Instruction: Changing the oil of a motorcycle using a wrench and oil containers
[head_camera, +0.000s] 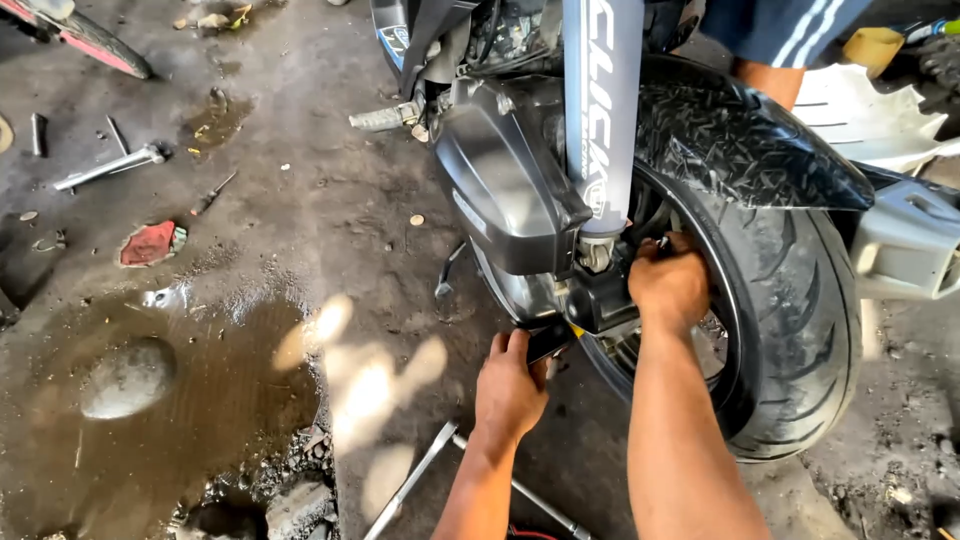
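The left hand (510, 388) curls its fingers around a black part (548, 340) at the scooter's underside, just above it. The right hand (668, 285) is clenched against the rear wheel (790, 330) hub; what it grips is hidden.

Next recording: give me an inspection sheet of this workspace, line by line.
Surface: stained concrete floor with a wet patch at lower left.
Job's things: scooter rear wheel under a black mudguard; dark engine cover; grey shock absorber.
Clutter: metal wrench, screwdriver, red rag, long metal bars near the wrists.
Grippers: left hand grips a dark part under the cover; right hand reaches in beside the wheel hub, fingers hidden.
Cables: nothing seen.
Surroundings: another person's leg in blue shorts behind the scooter.
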